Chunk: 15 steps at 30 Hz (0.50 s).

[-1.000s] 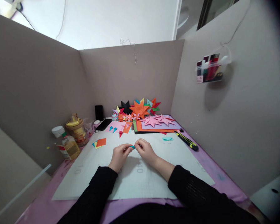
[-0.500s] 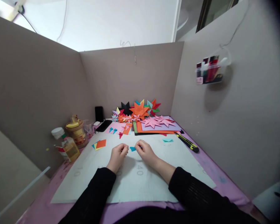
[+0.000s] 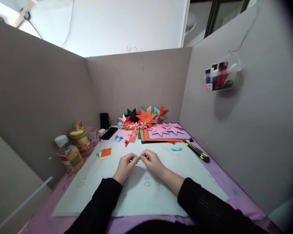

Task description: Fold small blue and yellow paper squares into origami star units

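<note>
Between my two hands is a small blue piece of folded paper [image 3: 140,158], mostly hidden by the fingers. My left hand [image 3: 126,165] pinches it from the left, thumb against fingertips. From the right, my right hand [image 3: 153,162] pinches it too, and the fingertips of both hands nearly meet. Both hands are just over the white mat [image 3: 88,198]. Beyond them lie a red folded piece [image 3: 126,143] and small blue folded pieces [image 3: 120,138]. Off to the right rests a turquoise folded paper [image 3: 176,149].
Orange, yellow and blue squares [image 3: 105,152] lie left. A yellow-black cutter [image 3: 197,152] lies right. Paper stars [image 3: 146,116] stand at the back, pink stars [image 3: 158,129] on stacked sheets. A bottle [image 3: 72,154], a jar [image 3: 80,141] and a phone [image 3: 109,133] line the left edge.
My left hand has moved right to meet my right hand, and its fingers now pinch the blue paper. Less of the paper shows. The whole view has shifted slightly.
</note>
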Each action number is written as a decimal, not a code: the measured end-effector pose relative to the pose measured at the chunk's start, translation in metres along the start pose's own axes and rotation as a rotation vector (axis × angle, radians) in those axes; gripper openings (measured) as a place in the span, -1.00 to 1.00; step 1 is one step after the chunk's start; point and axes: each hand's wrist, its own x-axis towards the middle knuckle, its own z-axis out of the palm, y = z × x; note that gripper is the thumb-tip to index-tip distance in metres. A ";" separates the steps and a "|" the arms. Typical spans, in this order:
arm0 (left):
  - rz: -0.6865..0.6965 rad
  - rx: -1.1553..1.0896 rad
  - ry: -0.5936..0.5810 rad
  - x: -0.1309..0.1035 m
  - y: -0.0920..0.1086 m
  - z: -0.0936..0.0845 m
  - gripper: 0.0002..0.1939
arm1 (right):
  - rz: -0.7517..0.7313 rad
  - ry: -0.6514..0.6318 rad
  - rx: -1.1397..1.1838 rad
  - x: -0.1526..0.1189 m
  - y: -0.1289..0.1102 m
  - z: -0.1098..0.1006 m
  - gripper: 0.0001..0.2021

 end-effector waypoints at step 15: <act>-0.009 -0.015 0.079 0.005 -0.002 -0.012 -0.74 | 0.034 0.037 -0.041 0.003 0.005 -0.006 -0.86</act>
